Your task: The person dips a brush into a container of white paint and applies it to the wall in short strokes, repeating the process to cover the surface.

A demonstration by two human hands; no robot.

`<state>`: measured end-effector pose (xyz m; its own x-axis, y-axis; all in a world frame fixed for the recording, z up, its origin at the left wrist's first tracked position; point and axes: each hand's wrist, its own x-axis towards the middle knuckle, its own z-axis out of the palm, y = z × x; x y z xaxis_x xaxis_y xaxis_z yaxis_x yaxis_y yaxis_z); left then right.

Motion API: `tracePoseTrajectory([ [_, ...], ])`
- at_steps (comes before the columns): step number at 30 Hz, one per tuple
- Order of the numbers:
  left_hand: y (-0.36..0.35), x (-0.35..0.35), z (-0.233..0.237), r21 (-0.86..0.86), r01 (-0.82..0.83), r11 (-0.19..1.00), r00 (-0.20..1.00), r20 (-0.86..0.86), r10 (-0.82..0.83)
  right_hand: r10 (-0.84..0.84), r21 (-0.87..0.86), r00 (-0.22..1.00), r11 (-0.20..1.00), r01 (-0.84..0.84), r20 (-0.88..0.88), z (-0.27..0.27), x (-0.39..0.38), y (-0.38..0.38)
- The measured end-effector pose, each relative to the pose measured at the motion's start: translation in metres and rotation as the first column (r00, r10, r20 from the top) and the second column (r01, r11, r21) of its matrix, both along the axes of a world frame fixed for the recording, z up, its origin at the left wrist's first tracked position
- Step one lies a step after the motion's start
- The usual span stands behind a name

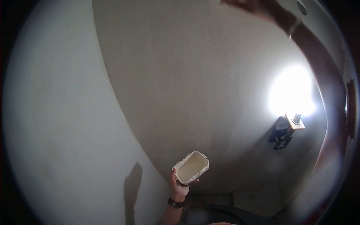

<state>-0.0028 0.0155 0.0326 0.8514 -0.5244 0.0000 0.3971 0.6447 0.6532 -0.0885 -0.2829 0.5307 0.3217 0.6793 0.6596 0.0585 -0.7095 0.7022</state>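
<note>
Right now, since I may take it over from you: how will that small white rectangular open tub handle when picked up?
Probably light: the small white rectangular open tub is held up by the left hand alone. Its walls look thin, so it may flex if squeezed. It sits tilted with its open side showing, so any contents could spill.

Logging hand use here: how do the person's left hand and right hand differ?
The left hand is low, gripping a white tub; the right hand is raised high by the wall. The left hand shows sharp, the right hand blurred, its grip unclear. Both are bare.
</note>
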Motion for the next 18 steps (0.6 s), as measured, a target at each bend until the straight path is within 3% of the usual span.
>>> tracePoseTrajectory([
  [1,0.0,0.001,0.0,-0.005,0.006,1.0,1.0,0.019,-0.006,0.066,0.013,0.99,0.998,-0.065,-0.122,-0.021,0.012,-0.013],
  [3,0.0,-0.001,0.002,-0.01,0.012,1.0,0.999,0.032,-0.012,0.067,-0.077,0.976,0.993,-0.084,-0.206,-0.078,0.015,-0.012],
  [5,0.0,-0.002,0.005,0.004,-0.016,1.0,0.999,0.037,0.016,-0.029,-0.223,0.968,0.974,-0.029,-0.25,-0.138,0.018,-0.007],
  [7,0.0,0.002,0.0,-0.017,-0.002,1.0,0.999,0.033,0.002,-0.02,0.112,0.767,0.987,0.119,-0.641,-0.18,0.006,0.01],
  [9,0.0,0.002,-0.002,-0.039,0.014,0.999,1.0,0.026,-0.013,-0.055,-0.017,0.712,0.998,0.061,-0.7,-0.202,0.01,0.013],
  [10,-0.001,0.001,-0.001,-0.039,0.007,0.999,0.999,0.042,-0.005,0.004,-0.046,0.733,0.998,-0.048,-0.68,-0.214,0.015,0.009],
  [13,-0.002,0.001,0.0,-0.035,-0.002,0.999,0.998,0.061,0.004,-0.243,-0.161,0.647,0.97,0.185,-0.723,-0.198,0.01,0.028],
  [15,-0.001,0.001,-0.001,-0.03,0.001,1.0,0.998,0.065,0.001,-0.229,-0.128,0.752,0.973,0.191,-0.618,-0.169,0.015,0.025],
  [17,-0.001,0.004,-0.004,-0.053,0.029,0.998,0.997,0.067,-0.025,-0.03,0.079,0.822,0.993,0.09,-0.568,-0.116,0.023,0.018],
  [18,-0.001,0.003,-0.003,-0.048,0.027,0.998,0.997,0.068,-0.024,-0.027,0.105,0.827,0.989,0.103,-0.562,-0.082,0.007,0.033],
])
